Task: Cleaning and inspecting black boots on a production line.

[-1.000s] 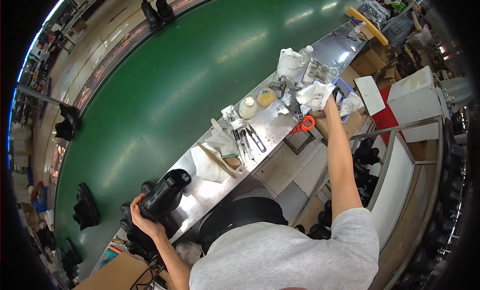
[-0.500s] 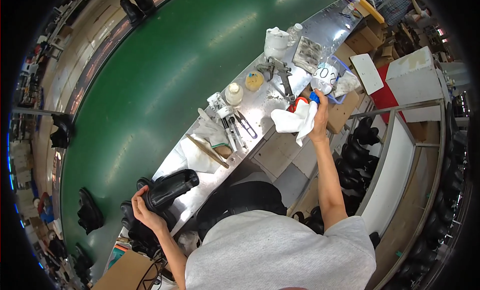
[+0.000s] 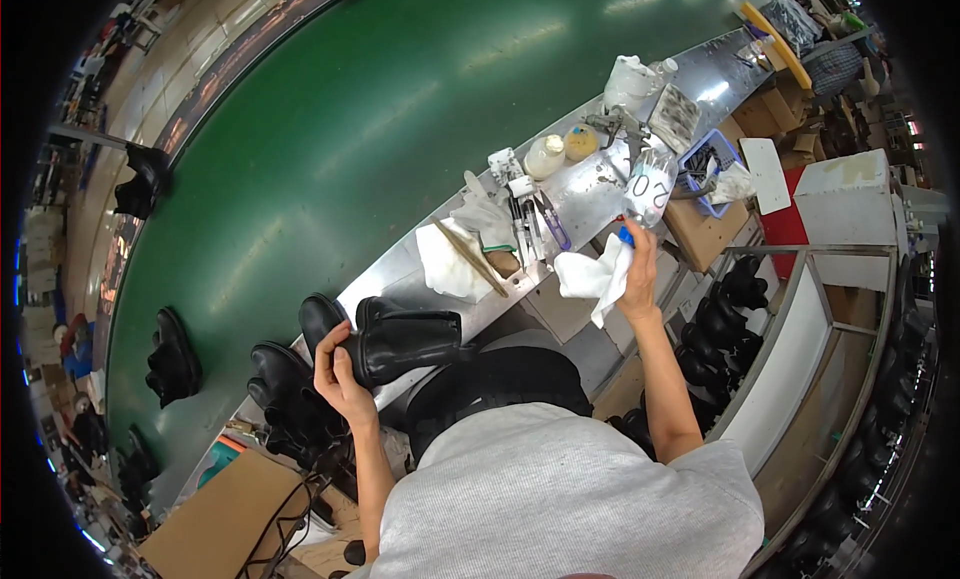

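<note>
My left hand [image 3: 343, 377] is closed on a black ankle boot [image 3: 412, 345], which lies tilted on its side over the metal bench's near edge, shaft pointing right. Fingers and thumb grip its foot end. Out to the right, my right hand [image 3: 640, 277] holds a crumpled white cloth [image 3: 592, 279] that hangs from the fingers. The same fingers are at the blue cap [image 3: 626, 236] of a clear plastic bottle [image 3: 650, 187] with dark marks on it. How the fingers sit on the cap is partly hidden.
The metal bench [image 3: 395, 279] carries a spray gun [image 3: 622, 129], jars, purple-handled snips [image 3: 553, 222], brushes and cloths. A blue basket [image 3: 712, 204] stands beyond the bottle. More black boots [image 3: 285, 384] are at the left, beside a green conveyor [image 3: 300, 194]. A metal rack [image 3: 790, 319] is on the right.
The view has shifted. The boot has come rightward with my left hand, closer to my body. My right hand has drawn back toward me with the cloth and bottle.
</note>
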Motion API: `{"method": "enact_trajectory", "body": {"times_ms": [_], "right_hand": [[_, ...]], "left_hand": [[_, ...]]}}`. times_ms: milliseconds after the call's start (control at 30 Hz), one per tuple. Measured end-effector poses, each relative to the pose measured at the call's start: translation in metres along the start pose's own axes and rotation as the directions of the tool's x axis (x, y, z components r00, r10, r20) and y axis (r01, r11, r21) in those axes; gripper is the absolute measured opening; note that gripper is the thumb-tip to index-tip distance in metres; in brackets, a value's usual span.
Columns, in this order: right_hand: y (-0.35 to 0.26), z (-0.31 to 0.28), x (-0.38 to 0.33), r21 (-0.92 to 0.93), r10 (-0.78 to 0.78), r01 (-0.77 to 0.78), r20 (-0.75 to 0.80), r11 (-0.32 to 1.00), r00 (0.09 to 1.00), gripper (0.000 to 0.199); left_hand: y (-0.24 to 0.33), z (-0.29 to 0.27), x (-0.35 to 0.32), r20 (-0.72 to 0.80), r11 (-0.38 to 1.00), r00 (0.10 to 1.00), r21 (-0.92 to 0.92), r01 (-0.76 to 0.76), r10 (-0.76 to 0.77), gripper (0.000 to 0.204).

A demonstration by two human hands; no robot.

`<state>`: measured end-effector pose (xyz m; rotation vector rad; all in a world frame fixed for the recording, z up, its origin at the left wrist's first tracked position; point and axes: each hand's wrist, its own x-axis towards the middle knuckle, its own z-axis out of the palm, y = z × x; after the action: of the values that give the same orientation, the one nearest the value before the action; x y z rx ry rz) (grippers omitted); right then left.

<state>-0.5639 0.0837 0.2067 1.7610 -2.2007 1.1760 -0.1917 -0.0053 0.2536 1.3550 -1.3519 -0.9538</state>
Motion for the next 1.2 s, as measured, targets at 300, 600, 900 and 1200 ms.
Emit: {"method": "enact_trajectory", "body": {"times_ms": [300, 600, 900, 1200], "right_hand": [[0.16, -0.023, 0.113, 0.816, 0.706, -0.501, 0.172, 0.288, 0.687, 0.016], [0.292, -0.02, 0.18, 0.646, 0.703, -0.718, 0.383, 0.26, 0.6, 0.023], [0.365, 0.051, 0.303, 0.679, 0.439, -0.717, 0.698, -0.155, 0.566, 0.025], [0.179, -0.025, 0.207, 0.262, 0.079, -0.033, -0.166, 0.964, 0.983, 0.043]], "left_hand": [[-0.001, -0.006, -0.004, -0.005, 0.998, 1.0, 0.056, -0.009, 0.01, 0.028], [-0.008, 0.004, -0.013, -0.233, 0.998, 0.972, 0.06, 0.022, -0.007, 0.035], [-0.012, 0.026, -0.02, -0.31, 0.995, 0.951, 0.09, 0.037, -0.008, 0.03], [0.0, 0.025, -0.001, -0.233, 0.976, 0.973, 0.209, 0.052, -0.002, 0.033]]}}
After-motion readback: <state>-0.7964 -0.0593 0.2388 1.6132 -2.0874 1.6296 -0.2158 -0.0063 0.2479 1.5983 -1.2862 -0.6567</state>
